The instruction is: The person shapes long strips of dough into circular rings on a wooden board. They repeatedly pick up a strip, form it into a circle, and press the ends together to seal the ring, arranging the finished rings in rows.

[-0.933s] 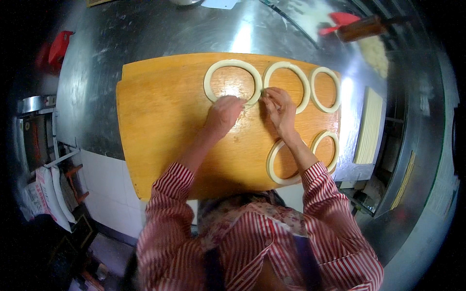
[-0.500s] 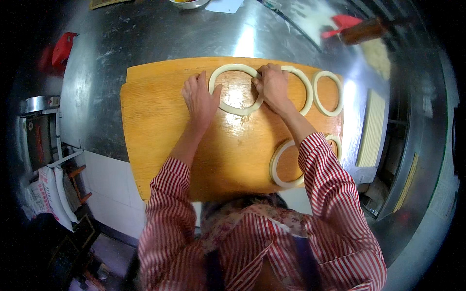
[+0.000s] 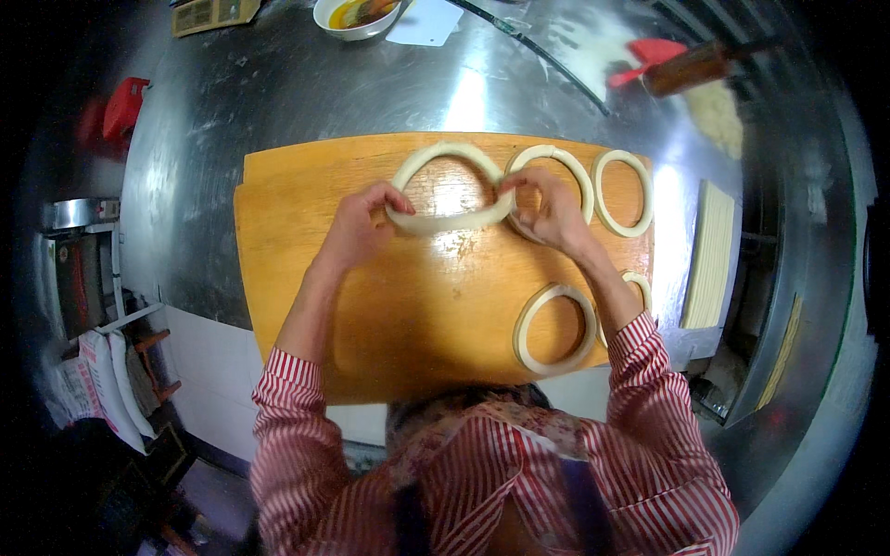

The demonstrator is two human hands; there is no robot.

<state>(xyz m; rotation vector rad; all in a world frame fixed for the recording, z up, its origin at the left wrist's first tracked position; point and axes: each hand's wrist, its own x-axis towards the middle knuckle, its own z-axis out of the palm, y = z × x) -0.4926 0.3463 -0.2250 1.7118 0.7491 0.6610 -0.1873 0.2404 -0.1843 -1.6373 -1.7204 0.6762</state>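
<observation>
A pale dough ring (image 3: 454,219) on the wooden board (image 3: 306,278) is held at its two sides, its near part slightly raised and blurred. My left hand (image 3: 362,222) has its fingers closed round the ring's left side. My right hand (image 3: 552,218) pinches the right side, over the edge of a neighbouring ring (image 3: 579,174). Another ring (image 3: 645,190) lies at the board's upper right. Two more sit lower right: one (image 3: 523,335) beside my right forearm, the other (image 3: 638,276) partly hidden behind it.
The steel worktop (image 3: 213,120) holds a white bowl (image 3: 349,26) with yellow liquid, a pale card (image 3: 422,23), a long dark bar (image 3: 547,60), a red scoop (image 3: 654,46) and a wooden rolling pin (image 3: 686,65) at the back. Pale dough strips (image 3: 706,259) lie at the right.
Both my hands have moved to opposite sides of the ring and gripped it, my left fingers closing on it and the near part lifting. The whole view has shifted, with the board lower in the picture.
</observation>
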